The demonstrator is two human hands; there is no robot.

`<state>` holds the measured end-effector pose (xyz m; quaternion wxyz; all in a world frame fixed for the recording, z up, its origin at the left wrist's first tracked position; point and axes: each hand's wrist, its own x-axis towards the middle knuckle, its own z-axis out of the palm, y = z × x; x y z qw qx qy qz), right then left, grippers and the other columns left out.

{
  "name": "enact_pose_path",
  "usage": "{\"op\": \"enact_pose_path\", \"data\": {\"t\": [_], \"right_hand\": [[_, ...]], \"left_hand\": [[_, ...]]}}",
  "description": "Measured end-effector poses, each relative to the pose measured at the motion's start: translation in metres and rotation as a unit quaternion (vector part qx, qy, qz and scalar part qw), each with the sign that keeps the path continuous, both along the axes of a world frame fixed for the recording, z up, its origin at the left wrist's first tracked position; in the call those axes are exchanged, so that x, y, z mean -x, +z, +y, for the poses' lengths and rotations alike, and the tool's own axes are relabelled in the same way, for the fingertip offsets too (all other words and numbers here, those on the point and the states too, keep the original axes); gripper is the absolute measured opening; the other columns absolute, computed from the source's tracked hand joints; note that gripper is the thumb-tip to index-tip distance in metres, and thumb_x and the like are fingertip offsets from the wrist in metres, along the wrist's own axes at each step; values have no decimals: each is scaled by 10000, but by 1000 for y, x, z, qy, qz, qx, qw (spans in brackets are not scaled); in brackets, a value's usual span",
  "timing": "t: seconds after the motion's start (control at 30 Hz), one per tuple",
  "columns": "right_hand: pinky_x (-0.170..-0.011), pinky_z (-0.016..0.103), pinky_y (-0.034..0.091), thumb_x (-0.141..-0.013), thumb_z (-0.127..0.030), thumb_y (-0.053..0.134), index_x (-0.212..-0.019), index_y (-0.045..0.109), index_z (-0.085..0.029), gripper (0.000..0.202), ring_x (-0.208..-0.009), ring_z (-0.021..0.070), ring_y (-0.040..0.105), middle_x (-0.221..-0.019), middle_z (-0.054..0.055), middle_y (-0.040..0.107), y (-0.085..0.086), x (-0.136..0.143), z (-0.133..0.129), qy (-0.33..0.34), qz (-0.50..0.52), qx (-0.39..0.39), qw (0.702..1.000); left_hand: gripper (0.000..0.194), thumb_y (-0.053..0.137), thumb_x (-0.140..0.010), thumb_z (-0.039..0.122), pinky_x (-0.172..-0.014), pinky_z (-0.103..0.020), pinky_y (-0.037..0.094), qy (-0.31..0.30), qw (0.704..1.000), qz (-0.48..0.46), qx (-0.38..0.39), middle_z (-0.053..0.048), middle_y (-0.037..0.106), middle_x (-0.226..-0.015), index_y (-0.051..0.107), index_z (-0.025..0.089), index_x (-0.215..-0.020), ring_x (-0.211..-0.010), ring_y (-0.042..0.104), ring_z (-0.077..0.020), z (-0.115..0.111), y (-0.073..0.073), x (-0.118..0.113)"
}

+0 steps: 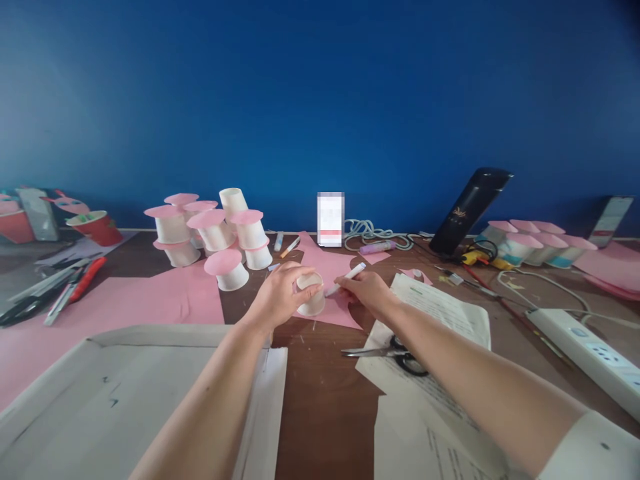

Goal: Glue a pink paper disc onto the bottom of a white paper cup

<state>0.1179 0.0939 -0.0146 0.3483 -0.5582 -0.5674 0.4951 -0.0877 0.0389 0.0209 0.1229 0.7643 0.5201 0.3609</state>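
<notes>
My left hand [284, 292] is closed around a white paper cup [311, 305], fingers over its top and thumb along its side. The cup stands on a sheet of pink paper [345, 315] in the middle of the table. Just right of the cup, my right hand [369, 291] grips a white marker [355, 271], its lower end angled down toward the paper beside the cup. Whether the tip touches the paper I cannot tell. Below my right forearm, black-handled scissors [377, 353] lie on printed sheets [440, 307].
Stacked paper cups with pink discs [225, 263] stand at the left, with more covered cups [523, 247] at the right. A white tray or box lid [150, 393] fills the front left. A black cylinder [470, 210] leans near the blue wall; a power strip [590, 350] lies far right.
</notes>
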Motion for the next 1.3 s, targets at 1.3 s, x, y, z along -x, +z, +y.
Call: {"op": "enact_pose_path", "data": {"t": [1.3], "right_hand": [[-432, 193, 354, -591, -217, 759, -605, 535, -163, 231, -458, 68, 430, -489, -49, 486, 22, 63, 55, 180, 14, 77, 981]], "left_hand": [[431, 536, -815, 522, -879, -381, 442, -6, 1000, 19, -4, -61, 642, -1072, 645, 225, -1107, -996, 580, -239, 3, -1, 3]]}}
